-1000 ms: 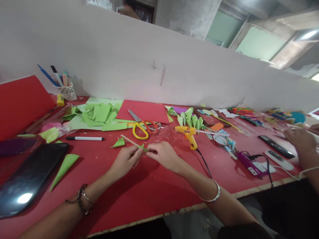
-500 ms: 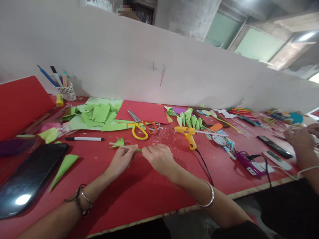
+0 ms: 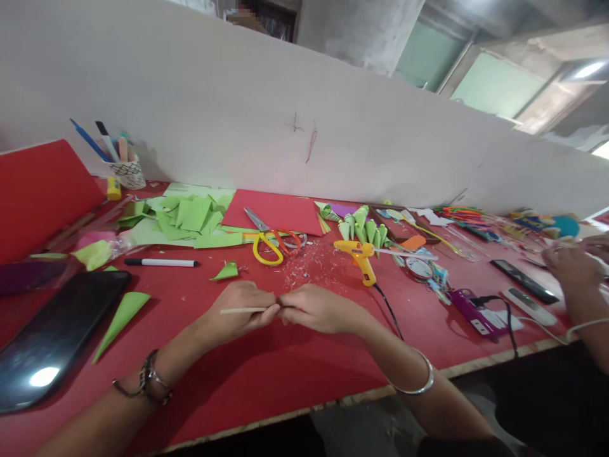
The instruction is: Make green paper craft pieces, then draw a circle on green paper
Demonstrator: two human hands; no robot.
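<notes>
A thin pale stick (image 3: 242, 310) juts leftward from the fingers of my left hand (image 3: 238, 304), which is closed on it. Fingertip to fingertip with it, my right hand (image 3: 321, 309) is closed too, and whatever it pinches is hidden by the fingers. Just beyond my left hand lies a folded green paper scrap (image 3: 226, 271). Scissors with yellow and orange handles (image 3: 267, 249) rest behind my hands. To the right of them sits a yellow glue gun (image 3: 360, 255) with a clear glue stick in its back.
Green paper pieces (image 3: 193, 214), a marker (image 3: 162, 262), a black phone (image 3: 61, 336) and a green paper cone (image 3: 122, 320) lie leftward. Several small green cones (image 3: 360, 225) stand behind the glue gun. At right are a purple power strip (image 3: 478, 314) and another person's hand (image 3: 571, 263).
My hands have come together, fingertips meeting, and sit slightly lower and nearer me. The stick has swung in front of my left hand. The green piece between my fingers no longer shows.
</notes>
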